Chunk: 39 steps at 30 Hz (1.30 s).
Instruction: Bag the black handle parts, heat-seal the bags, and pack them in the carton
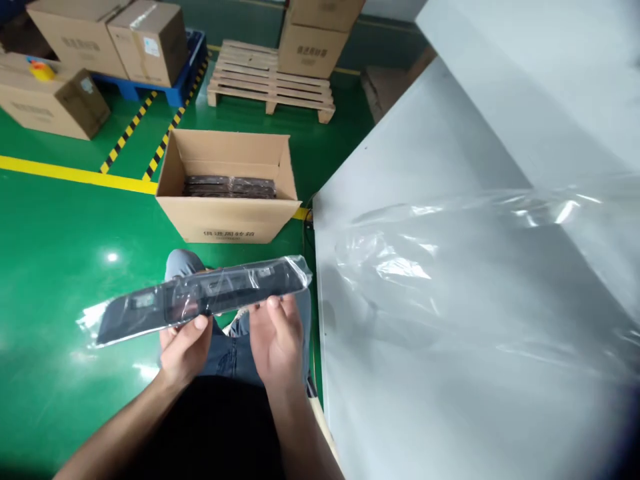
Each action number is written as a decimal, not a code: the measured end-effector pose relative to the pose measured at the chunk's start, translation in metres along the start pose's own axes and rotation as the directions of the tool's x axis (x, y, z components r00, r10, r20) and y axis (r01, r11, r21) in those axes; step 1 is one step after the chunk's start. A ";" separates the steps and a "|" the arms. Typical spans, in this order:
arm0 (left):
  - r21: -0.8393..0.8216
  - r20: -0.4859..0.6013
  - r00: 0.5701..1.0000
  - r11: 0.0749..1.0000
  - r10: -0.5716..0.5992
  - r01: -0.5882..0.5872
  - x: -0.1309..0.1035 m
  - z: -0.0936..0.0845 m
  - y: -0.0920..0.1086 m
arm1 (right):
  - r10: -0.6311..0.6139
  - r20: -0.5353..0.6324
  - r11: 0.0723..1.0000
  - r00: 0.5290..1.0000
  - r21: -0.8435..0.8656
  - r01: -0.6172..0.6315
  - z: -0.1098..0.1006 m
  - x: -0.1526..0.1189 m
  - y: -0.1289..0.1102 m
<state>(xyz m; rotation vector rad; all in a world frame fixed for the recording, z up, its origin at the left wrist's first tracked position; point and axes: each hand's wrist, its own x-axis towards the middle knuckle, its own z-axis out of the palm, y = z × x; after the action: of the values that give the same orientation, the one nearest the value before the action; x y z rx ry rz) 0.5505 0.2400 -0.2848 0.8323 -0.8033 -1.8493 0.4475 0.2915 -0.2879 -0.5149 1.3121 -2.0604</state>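
Observation:
A long, dark plastic panel (pixel 240 288) in a clear plastic bag is held slantwise above my lap, its right end higher. My left hand (pixel 186 350) pinches its lower edge near the middle, thumb in front and fingers behind. Nearer the right end, my right hand (pixel 277 340) grips the same edge, with fingertips partly hidden by the panel. The bag's loose ends stick out past both ends of the panel. Beyond my knees, an open cardboard box (pixel 227 219) holds several bagged dark panels (pixel 230 187) in a row.
To my right stands a large white table (pixel 380 400) with a crumpled clear plastic sheet (pixel 400 267) on it. Farther off are a wooden pallet (pixel 245 73) with cartons (pixel 313 50), a blue pallet (pixel 175 93) with boxes, and another carton (pixel 45 100) on the green floor.

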 end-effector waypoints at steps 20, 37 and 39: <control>0.520 0.207 0.868 0.803 -0.451 0.293 -0.006 -0.034 -0.008 | -0.204 -0.286 0.887 0.936 -0.458 0.054 0.015 0.018 -0.031; 0.432 0.383 0.699 0.786 -0.604 0.443 -0.014 -0.040 -0.006 | -0.139 -0.093 0.885 0.986 -0.459 0.081 -0.004 0.012 -0.059; 0.431 0.373 0.697 0.780 -0.612 0.453 -0.014 -0.037 -0.003 | -0.122 -0.092 0.881 0.988 -0.469 0.065 -0.006 0.013 -0.062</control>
<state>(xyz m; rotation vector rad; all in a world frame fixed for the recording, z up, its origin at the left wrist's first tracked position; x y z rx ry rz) 0.5843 0.2476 -0.3051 0.8535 -1.3052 -2.5808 0.4156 0.3056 -0.2346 -0.6816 1.9060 -1.8670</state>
